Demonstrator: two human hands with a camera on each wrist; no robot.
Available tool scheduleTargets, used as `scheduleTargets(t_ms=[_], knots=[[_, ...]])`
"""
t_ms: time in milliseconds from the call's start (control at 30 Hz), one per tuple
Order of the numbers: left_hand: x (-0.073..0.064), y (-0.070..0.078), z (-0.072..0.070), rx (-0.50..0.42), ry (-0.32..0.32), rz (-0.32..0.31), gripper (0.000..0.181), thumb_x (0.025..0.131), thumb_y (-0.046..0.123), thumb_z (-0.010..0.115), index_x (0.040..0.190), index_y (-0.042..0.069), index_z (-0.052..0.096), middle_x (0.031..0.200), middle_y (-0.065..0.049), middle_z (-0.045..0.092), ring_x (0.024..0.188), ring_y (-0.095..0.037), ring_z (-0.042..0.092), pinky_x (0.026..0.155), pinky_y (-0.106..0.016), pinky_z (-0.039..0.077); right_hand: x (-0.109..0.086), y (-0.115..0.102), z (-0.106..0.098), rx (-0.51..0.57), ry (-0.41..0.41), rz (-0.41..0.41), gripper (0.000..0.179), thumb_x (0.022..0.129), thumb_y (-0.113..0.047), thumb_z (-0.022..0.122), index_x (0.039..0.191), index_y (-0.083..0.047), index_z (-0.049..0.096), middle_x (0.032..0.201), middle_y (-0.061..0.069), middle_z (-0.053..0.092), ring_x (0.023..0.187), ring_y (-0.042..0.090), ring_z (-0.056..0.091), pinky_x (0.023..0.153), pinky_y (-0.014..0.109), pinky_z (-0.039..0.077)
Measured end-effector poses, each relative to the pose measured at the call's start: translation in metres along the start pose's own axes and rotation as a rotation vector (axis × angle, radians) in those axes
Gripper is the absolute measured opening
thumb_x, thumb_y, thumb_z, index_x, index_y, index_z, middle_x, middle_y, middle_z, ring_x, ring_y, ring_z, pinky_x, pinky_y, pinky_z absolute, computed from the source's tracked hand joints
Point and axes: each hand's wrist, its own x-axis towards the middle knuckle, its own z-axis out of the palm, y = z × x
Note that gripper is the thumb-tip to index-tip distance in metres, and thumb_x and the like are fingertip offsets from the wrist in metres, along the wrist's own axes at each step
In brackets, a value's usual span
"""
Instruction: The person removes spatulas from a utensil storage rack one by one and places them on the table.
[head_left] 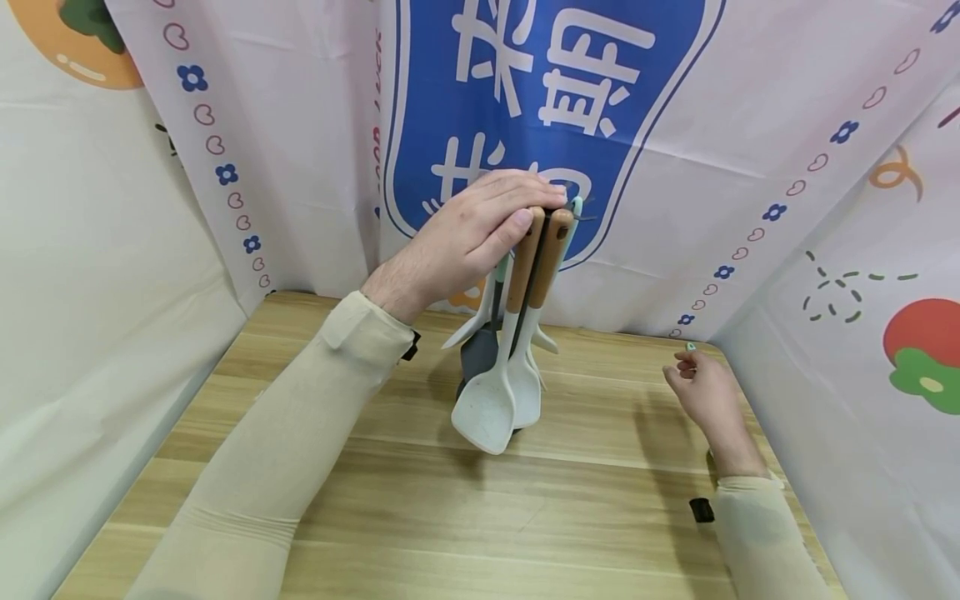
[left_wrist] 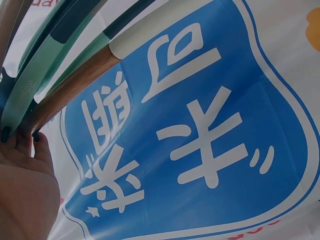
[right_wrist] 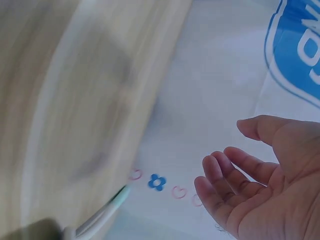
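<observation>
My left hand (head_left: 487, 221) rests across the top of a hanging utensil rack, its fingers stretched over the crown and the thumb beside a wooden handle. From the rack hang a white spatula (head_left: 486, 412) and another white utensil (head_left: 527, 392), both wooden-handled. Behind them are a dark grey utensil (head_left: 480, 352) and green handles, partly hidden. In the left wrist view, the fingertips meet the ends of a green handle (left_wrist: 22, 102) and a wooden handle (left_wrist: 75, 87). My right hand (head_left: 705, 390), loosely curled with nothing in it, hovers over the table's far right corner; its palm shows in the right wrist view.
A small green tip (head_left: 691, 346) shows just beyond the right hand; the right wrist view has a slim utensil with a green end (right_wrist: 119, 196) at the table edge. Printed cloth (head_left: 315, 167) walls the wooden table (head_left: 600, 517) at the back and sides.
</observation>
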Motion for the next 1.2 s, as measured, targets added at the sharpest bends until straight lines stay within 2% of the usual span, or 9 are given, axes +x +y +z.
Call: scheduleTargets(t_ms=[367,667,967,1200], knots=[[-0.001,0.000,0.000,0.006,0.001,-0.004,0.050,0.126,0.029,0.040,0.163,0.014,0.070,0.173,-0.002,0.067,0.176,-0.020,0.045,0.152,-0.034,0.023,-0.008,-0.044,0.001,0.026,0.036,-0.107,0.049,0.117,-0.019,0.069,0.153,0.014,0.066,0.140,0.039,0.072,0.130,0.055,0.072,0.114,0.070,0.060],[-0.002,0.001,0.000,0.009,0.000,-0.007,0.050,0.126,0.029,0.039,0.163,0.015,0.070,0.173,-0.001,0.066,0.176,-0.020,0.045,0.153,-0.034,0.023,-0.017,-0.076,0.006,0.039,0.085,-0.185,0.041,0.114,-0.014,0.072,0.145,0.013,0.070,0.143,0.036,0.073,0.129,0.053,0.074,0.115,0.070,0.061],[-0.001,0.000,0.001,0.012,0.009,0.006,0.049,0.127,0.027,0.040,0.163,0.015,0.069,0.173,-0.002,0.067,0.175,-0.022,0.046,0.152,-0.036,0.024,-0.027,-0.104,0.011,0.058,0.083,-0.210,0.040,0.116,-0.018,0.072,0.149,0.006,0.070,0.146,0.030,0.073,0.132,0.049,0.072,0.116,0.068,0.061],[-0.001,0.001,0.001,0.009,0.006,0.001,0.048,0.126,0.028,0.040,0.163,0.015,0.070,0.173,-0.002,0.067,0.176,-0.021,0.045,0.153,-0.036,0.023,-0.032,-0.122,0.017,0.100,0.102,-0.265,0.037,0.115,-0.012,0.073,0.148,0.005,0.071,0.143,0.028,0.074,0.133,0.048,0.074,0.119,0.067,0.062]])
